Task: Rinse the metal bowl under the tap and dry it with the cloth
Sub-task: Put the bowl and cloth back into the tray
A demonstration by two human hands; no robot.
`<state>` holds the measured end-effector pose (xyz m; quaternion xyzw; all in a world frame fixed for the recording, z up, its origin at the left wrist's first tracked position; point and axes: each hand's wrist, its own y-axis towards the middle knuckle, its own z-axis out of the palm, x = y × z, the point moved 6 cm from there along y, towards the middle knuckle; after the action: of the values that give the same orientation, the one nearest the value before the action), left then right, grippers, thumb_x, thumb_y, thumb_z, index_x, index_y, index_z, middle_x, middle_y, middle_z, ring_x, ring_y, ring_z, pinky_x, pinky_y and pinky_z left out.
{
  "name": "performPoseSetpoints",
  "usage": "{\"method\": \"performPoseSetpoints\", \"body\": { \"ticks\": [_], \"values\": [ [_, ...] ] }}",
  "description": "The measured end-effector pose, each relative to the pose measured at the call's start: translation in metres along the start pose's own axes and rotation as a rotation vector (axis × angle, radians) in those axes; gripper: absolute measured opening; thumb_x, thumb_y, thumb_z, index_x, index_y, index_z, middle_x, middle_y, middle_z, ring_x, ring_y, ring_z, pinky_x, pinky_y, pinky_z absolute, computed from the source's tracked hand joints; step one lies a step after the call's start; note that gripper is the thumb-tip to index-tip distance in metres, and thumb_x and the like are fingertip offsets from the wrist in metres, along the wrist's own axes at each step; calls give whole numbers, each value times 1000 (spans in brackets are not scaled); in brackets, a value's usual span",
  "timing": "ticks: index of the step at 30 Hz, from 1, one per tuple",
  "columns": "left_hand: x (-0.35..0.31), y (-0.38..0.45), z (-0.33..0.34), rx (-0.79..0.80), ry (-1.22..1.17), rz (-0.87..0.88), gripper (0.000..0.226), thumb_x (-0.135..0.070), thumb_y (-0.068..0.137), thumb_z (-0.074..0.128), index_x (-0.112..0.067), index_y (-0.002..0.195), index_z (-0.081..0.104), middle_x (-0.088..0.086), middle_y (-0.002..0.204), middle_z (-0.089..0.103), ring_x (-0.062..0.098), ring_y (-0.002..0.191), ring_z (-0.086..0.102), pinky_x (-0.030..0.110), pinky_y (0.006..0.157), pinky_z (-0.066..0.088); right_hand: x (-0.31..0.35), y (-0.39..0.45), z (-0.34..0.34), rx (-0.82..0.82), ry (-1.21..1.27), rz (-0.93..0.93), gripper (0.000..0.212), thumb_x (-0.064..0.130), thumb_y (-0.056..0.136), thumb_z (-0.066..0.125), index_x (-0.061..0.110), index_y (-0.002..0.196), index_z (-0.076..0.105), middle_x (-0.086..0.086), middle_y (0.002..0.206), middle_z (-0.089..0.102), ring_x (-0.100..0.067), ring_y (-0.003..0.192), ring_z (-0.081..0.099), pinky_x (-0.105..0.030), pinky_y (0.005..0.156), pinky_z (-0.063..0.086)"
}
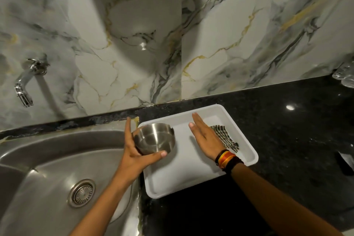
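My left hand [134, 151] grips the small metal bowl [155, 139] from its left side, thumb under the near rim, at the left end of a white tray [191, 178]. The bowl is tilted, its mouth facing me. My right hand [205, 136] hovers flat and open over the tray's middle, holding nothing. A striped cloth [228, 138] lies in the tray's right part, partly hidden by that hand. The chrome tap [24, 82] sticks out of the wall at far left, above the steel sink [47, 168]. No water runs from it.
The tray rests on a black granite counter [287, 140] right of the sink. A marble-tiled wall stands behind. A clear glass object [344, 74] sits at the far right edge, and a dark item [346, 161] lies on the counter near it.
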<state>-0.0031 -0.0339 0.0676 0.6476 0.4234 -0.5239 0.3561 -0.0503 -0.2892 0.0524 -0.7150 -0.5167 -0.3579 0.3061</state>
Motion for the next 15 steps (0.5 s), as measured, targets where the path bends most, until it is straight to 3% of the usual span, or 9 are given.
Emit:
{"method": "performPoseSetpoints", "body": {
  "ticks": [2, 4, 6, 7, 11, 13, 15],
  "values": [
    [7, 10, 16, 0, 19, 13, 157, -43, 46, 107, -64, 160, 1, -26, 160, 41, -2, 143, 49, 25, 115, 47, 20, -5, 9, 26, 277, 44, 58, 47, 108, 44, 24, 160, 35, 14, 157, 39, -2, 145, 33, -24, 121, 22],
    [15, 18, 29, -6, 42, 7, 161, -44, 46, 110, -56, 165, 2, -36, 158, 38, -8, 140, 48, 36, 120, 45, 20, -1, 20, 28, 353, 72, 50, 32, 107, 54, 16, 153, 48, 2, 151, 54, -11, 138, 49, -16, 110, 41],
    [21, 23, 38, -16, 90, 1, 161, -50, 45, 109, -58, 164, 0, -12, 166, 39, 7, 147, 48, 46, 123, 43, 11, 8, 28, -15, 326, 84, 43, 12, 103, 60, 10, 146, 57, -7, 144, 62, -14, 131, 57, -9, 99, 46],
    [24, 24, 43, -7, 121, -3, 162, -51, 46, 108, -60, 163, -3, -5, 165, 41, 13, 149, 47, 47, 123, 42, 3, 12, 32, -48, 310, 99, 42, 6, 101, 61, 9, 143, 60, -7, 140, 65, -16, 130, 59, -14, 102, 48],
    [42, 35, 59, 82, 234, -50, 168, -45, 49, 107, -56, 162, -17, 2, 166, 37, 20, 153, 39, 41, 122, 38, -23, 26, 45, -107, 231, 173, 41, 2, 97, 62, 11, 137, 66, -8, 135, 70, -24, 126, 64, -41, 111, 51],
    [57, 42, 65, 130, 292, -101, 170, -45, 49, 107, -51, 164, -18, 4, 170, 32, 23, 155, 35, 39, 122, 37, -33, 31, 53, -103, 233, 210, 38, 1, 97, 61, 12, 133, 69, -8, 131, 72, -26, 122, 66, -43, 108, 53],
    [69, 50, 68, 161, 354, -157, 173, -45, 46, 108, -48, 165, -18, 2, 172, 27, 26, 157, 32, 42, 124, 36, -42, 34, 59, -104, 243, 248, 39, -3, 95, 58, 12, 128, 71, -8, 125, 74, -26, 118, 68, -36, 102, 56]
  ]
}}
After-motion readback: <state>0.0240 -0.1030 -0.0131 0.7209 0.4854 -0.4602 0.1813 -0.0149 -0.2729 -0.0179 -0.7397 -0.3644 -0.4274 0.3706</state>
